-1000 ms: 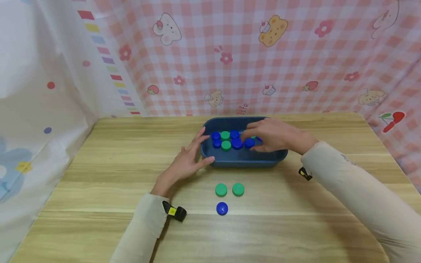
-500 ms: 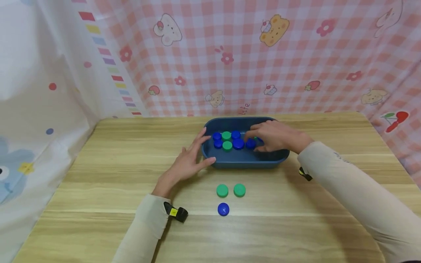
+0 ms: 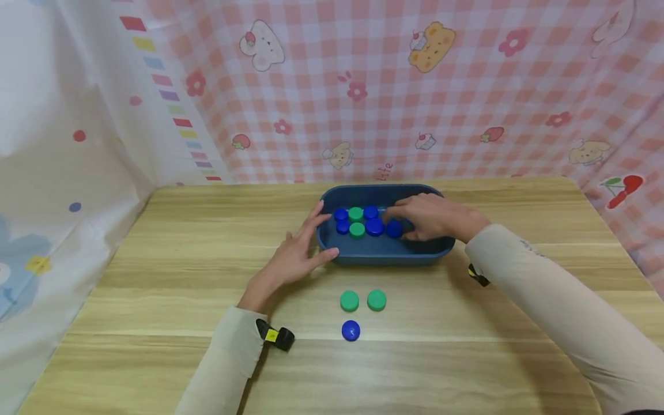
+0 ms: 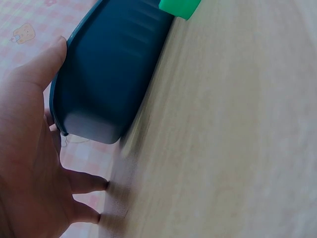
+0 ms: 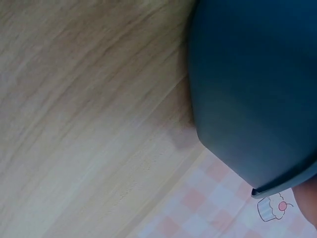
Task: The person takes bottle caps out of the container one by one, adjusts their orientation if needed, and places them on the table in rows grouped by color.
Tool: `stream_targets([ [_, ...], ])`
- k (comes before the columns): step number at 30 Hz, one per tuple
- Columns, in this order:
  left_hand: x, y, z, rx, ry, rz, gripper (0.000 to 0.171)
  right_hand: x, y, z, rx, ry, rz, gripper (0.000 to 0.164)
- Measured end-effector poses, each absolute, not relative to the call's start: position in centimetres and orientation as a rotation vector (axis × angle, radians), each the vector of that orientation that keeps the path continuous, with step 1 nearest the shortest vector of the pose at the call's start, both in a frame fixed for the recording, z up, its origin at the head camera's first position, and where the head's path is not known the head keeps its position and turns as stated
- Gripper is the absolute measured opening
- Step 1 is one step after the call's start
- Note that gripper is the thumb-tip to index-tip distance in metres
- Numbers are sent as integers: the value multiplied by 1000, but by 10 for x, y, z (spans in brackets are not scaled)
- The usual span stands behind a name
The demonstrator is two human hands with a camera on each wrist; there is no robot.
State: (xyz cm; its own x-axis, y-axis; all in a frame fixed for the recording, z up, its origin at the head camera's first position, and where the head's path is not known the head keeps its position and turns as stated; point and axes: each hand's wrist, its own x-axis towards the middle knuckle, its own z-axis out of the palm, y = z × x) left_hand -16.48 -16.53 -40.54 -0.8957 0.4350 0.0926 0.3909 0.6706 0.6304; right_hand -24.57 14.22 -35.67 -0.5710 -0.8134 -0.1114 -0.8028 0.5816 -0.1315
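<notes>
In the head view a dark blue tray (image 3: 386,259) holds blue and green bottle caps in two rows. My right hand (image 3: 430,216) reaches into its right part, with index finger and thumb pinching a blue cap (image 3: 394,229). A larger blue cap (image 3: 375,227) lies just left of it, and a green cap (image 3: 357,230) beyond. My left hand (image 3: 293,253) rests spread against the tray's left end, thumb and fingers touching its rim. In the left wrist view that hand (image 4: 34,148) has its thumb on the rim and two fingers straight. Whatever lies beneath my right palm is hidden.
In front of the tray, two green caps (image 3: 349,301) and one blue cap (image 3: 350,330) lie on the wooden table (image 3: 441,369). A pink checked cloth (image 3: 311,92) hangs behind the table's back edge.
My right hand shifts slightly inside the tray, and its fingers close in around the blue cap. The left hand and the caps on the table stay put.
</notes>
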Motion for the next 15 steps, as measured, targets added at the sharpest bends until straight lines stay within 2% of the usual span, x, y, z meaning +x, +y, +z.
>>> stream_targets([
  [15, -166, -166, -407, 703, 2825, 1018, 75, -247, 143, -361, -1344, 2572, -108, 33],
])
